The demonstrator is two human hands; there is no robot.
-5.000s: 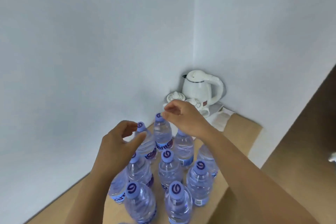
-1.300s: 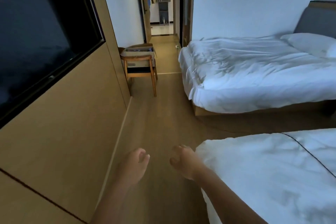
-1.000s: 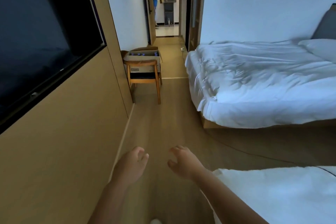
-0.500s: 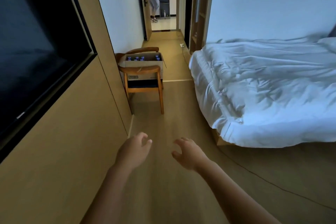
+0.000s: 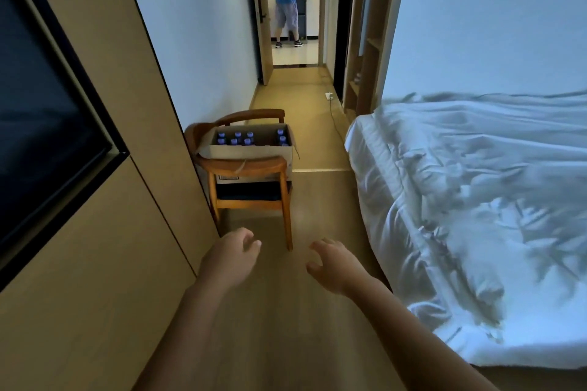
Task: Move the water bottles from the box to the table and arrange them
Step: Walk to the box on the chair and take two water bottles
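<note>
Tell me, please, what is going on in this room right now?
A person is walking along the floor beside a bed toward a cardboard box that sits on a wooden chair against the wall. Both hands are held out in front and hold nothing: the left hand and right hand have loosely curled fingers. Water bottles with purple caps stand in the box. Another person stands beyond the far doorway.

You had a dim room with a cool blue cast; the brightest light came from the doorway (image 5: 295,6) at twelve o'clock. The bed (image 5: 476,200) at three o'clock smeared with motion blur, and wide-angle distortion bent the wall panels (image 5: 95,263) at nine o'clock.
</note>
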